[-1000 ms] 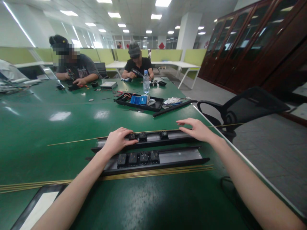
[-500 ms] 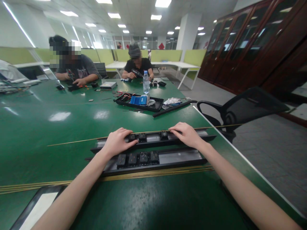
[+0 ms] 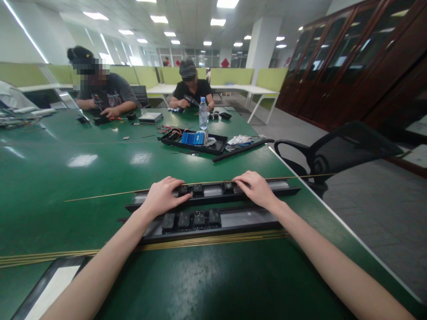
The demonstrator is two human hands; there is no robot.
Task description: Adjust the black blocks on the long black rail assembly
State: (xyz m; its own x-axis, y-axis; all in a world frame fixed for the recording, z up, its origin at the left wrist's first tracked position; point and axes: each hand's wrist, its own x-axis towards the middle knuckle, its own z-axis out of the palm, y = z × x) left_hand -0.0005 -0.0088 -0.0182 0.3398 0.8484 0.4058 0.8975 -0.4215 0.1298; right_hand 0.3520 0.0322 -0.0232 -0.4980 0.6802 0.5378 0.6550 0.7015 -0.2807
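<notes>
A long thin brass rod lies along the far side of a black rail and sticks out past both its ends. My left hand curls over the rail's left part, fingers on the rod and thumb beside a black block. My right hand pinches the rod just right of another black block. A third black block sits between my hands. Closer to me, a second rail carries several black square blocks in a row on its left half.
Several brass rods lie along the near rail. Beyond are a black tray with a blue finned part, a water bottle, gloves and a black strip. Two people work across the table; a chair stands right.
My right hand has shifted very slightly left along the rod. The left hand keeps its place, and the rails and blocks stay where they were.
</notes>
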